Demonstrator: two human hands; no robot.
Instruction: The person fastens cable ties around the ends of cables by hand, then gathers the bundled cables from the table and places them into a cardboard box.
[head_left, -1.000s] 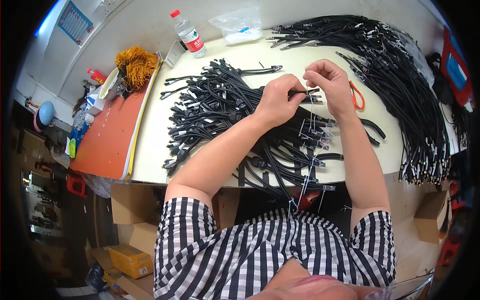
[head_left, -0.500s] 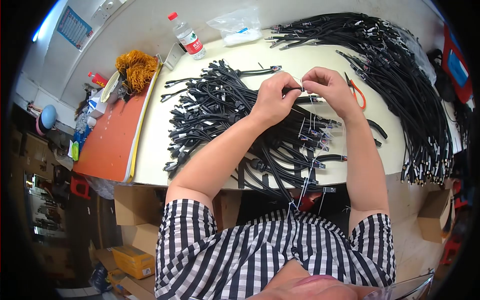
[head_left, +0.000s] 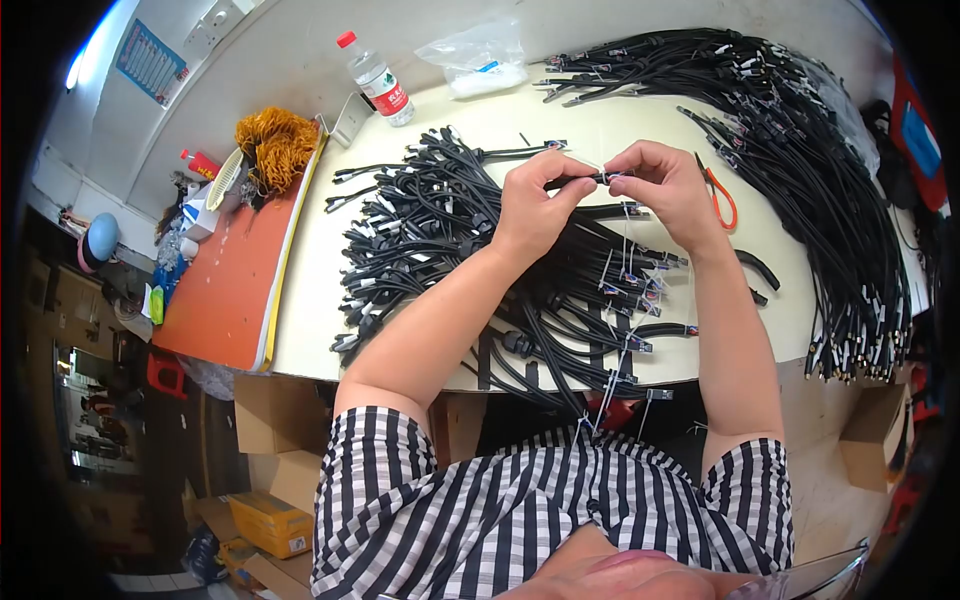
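My left hand [head_left: 538, 205] is closed around a black cable [head_left: 562, 183], thumb pressing it against the bent fingers. Facing it, my right hand [head_left: 668, 192] pinches the same cable's end between thumb and fingers. A small white band, which looks like thin string or a tie, shows on the cable between my two thumbs. Below and to the left lies a pile of black cables [head_left: 400, 240] with white tags. Thin white strings [head_left: 622, 350] run among the plug ends of several of those cables, down toward the table's front edge.
Orange-handled pliers [head_left: 722, 205] lie right of my right hand. A large bundle of black cables [head_left: 790, 190] covers the table's right side. At the back stand a water bottle [head_left: 382, 85] and a clear plastic bag [head_left: 480, 65]. An orange board [head_left: 225, 290] is at left.
My right hand has moved down slightly, its fingers now closer against the cable's end. My left hand has shifted a little left. The whole view has drifted slightly downward.
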